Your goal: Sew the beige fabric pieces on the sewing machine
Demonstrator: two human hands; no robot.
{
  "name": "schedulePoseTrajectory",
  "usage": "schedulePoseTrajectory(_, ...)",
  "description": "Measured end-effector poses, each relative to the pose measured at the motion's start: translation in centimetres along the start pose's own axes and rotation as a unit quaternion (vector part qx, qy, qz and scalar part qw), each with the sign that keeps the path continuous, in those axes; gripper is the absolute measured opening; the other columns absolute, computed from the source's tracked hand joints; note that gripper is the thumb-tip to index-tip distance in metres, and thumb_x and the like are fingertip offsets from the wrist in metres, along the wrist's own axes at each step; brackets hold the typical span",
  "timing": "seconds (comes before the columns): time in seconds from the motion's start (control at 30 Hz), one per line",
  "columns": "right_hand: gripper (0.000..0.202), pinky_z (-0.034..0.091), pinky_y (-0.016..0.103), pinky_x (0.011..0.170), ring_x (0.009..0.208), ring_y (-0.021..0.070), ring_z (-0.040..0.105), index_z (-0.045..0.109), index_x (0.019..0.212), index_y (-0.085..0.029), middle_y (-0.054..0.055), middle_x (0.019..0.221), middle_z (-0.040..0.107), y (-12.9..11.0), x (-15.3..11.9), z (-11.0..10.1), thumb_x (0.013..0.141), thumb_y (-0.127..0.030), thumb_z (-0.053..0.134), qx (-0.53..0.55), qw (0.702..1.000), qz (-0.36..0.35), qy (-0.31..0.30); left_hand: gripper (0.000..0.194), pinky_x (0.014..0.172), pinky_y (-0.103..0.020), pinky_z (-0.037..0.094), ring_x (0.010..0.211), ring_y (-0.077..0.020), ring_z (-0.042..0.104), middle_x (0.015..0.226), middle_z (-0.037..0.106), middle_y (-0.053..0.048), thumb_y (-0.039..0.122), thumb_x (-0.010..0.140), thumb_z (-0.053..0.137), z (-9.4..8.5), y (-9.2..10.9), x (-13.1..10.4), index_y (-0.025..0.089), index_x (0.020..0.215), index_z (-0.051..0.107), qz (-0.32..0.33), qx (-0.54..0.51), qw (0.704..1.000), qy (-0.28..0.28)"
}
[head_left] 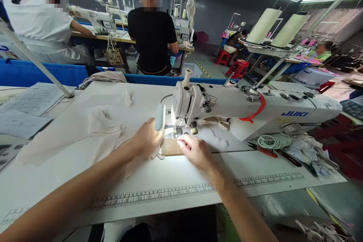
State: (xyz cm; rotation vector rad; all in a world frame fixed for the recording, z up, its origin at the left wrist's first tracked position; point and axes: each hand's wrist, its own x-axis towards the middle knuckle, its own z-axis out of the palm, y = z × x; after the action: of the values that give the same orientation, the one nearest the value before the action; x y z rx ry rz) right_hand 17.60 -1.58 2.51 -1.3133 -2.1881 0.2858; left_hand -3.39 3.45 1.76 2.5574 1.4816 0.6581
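My left hand point(148, 138) is beside the needle area of a white sewing machine point(184, 102), just below a small pale lamp point(160, 117). Motion smears it, and its fingers are partly hidden. My right hand point(197, 152) has its thumb and fingertips pinched together at the right edge of the tan plate point(171, 147) under the needle. What those fingertips hold, if anything, is too small to make out. Thin beige fabric point(103, 126) lies loosely across the table to the left, partly behind my left forearm.
A printed ruler point(176, 193) runs along the white table's front edge. At right lie red-handled snips point(263, 151), a coil of pale green cord point(273, 141) and fabric scraps point(309, 155). Paper sheets point(31, 102) lie at left. Thread cones point(263, 26) stand above; people sit at machines beyond.
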Motion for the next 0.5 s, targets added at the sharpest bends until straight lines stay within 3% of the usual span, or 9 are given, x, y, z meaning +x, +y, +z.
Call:
schedulePoseTrajectory(0.07, 0.015, 0.046, 0.034, 0.077, 0.089, 0.0223, 0.057, 0.062, 0.098, -0.018, 0.008, 0.097, 0.064, -2.7, -0.4, 0.4, 0.088, -0.021, 0.052, -0.028, 0.997, -0.068, -0.032, 0.018, 0.073, -0.037, 0.044, 0.090, -0.0265, 0.056, 0.097, 0.062, -0.012, 0.019, 0.083, 0.042, -1.4, -1.3, 0.0, 0.016, 0.093, 0.057, -0.069, 0.040, 0.997, -0.010)
schedulePoseTrajectory(0.17, 0.051, 0.029, 0.052, 0.106, 0.127, 0.0320, 0.035, 0.050, 0.125, -0.015, 0.015, 0.136, 0.046, -6.2, -1.6, 1.9, 0.085, -0.043, 0.061, -0.060, 0.979, -0.180, -0.080, 0.017, 0.071, -0.037, 0.039, 0.079, -0.0270, 0.056, 0.078, 0.063, -0.006, 0.034, 0.084, 0.046, -3.3, -2.4, -0.9, 0.018, 0.084, 0.053, -0.157, 0.088, 0.977, -0.113)
schedulePoseTrajectory(0.23, 0.078, 0.019, 0.056, 0.111, 0.133, 0.0337, 0.026, 0.039, 0.136, -0.010, 0.018, 0.140, 0.041, -7.6, -3.0, 3.2, 0.080, -0.061, 0.059, -0.051, 0.969, -0.223, -0.097, 0.024, 0.065, -0.032, 0.035, 0.067, -0.0216, 0.054, 0.068, 0.060, -0.001, 0.041, 0.086, 0.043, -4.3, -2.6, -2.2, 0.020, 0.077, 0.050, -0.178, 0.055, 0.965, -0.183)
schedulePoseTrajectory(0.3, 0.089, 0.021, 0.056, 0.110, 0.127, 0.0344, 0.031, 0.034, 0.139, -0.008, 0.019, 0.133, 0.046, -8.1, -4.6, 4.3, 0.077, -0.065, 0.060, -0.046, 0.968, -0.229, -0.096, 0.028, 0.058, -0.028, 0.030, 0.060, -0.0172, 0.048, 0.061, 0.054, 0.002, 0.045, 0.086, 0.043, -5.2, -2.6, -4.2, 0.021, 0.072, 0.049, -0.159, -0.019, 0.964, -0.211)
schedulePoseTrajectory(0.33, 0.082, 0.028, 0.054, 0.106, 0.119, 0.0337, 0.039, 0.036, 0.138, -0.008, 0.018, 0.126, 0.051, -8.2, -5.5, 4.6, 0.078, -0.058, 0.062, -0.047, 0.970, -0.223, -0.090, 0.030, 0.056, -0.027, 0.028, 0.058, -0.0157, 0.045, 0.058, 0.050, 0.003, 0.046, 0.085, 0.044, -5.7, -2.6, -5.4, 0.021, 0.071, 0.050, -0.150, -0.059, 0.962, -0.220)
schedulePoseTrajectory(0.4, 0.045, 0.041, 0.047, 0.088, 0.095, 0.0287, 0.049, 0.051, 0.123, -0.010, 0.013, 0.101, 0.059, -8.3, -7.4, 4.8, 0.086, -0.035, 0.056, -0.028, 0.973, -0.220, -0.064, 0.031, 0.053, -0.025, 0.025, 0.054, -0.0129, 0.037, 0.054, 0.040, 0.005, 0.048, 0.083, 0.049, -6.9, -2.6, -8.1, 0.020, 0.070, 0.050, -0.153, -0.145, 0.948, -0.239)
schedulePoseTrajectory(0.43, 0.027, 0.043, 0.042, 0.078, 0.083, 0.0254, 0.049, 0.058, 0.110, -0.012, 0.010, 0.089, 0.059, -8.4, -8.4, 4.6, 0.087, -0.024, 0.049, 0.002, 0.975, -0.217, -0.044, 0.031, 0.052, -0.024, 0.024, 0.053, -0.0119, 0.033, 0.054, 0.036, 0.005, 0.048, 0.082, 0.051, -7.7, -2.7, -9.6, 0.020, 0.069, 0.048, -0.166, -0.196, 0.934, -0.247)
schedulePoseTrajectory(0.5, 0.020, 0.040, 0.035, 0.068, 0.072, 0.0203, 0.047, 0.060, 0.086, -0.016, 0.005, 0.074, 0.056, -8.5, -10.3, 3.7, 0.089, -0.015, 0.041, 0.122, 0.973, -0.195, -0.012, 0.033, 0.051, -0.023, 0.024, 0.054, -0.0107, 0.030, 0.059, 0.034, 0.005, 0.047, 0.083, 0.053, -9.3, -2.9, -13.0, 0.019, 0.067, 0.044, -0.185, -0.307, 0.898, -0.257)
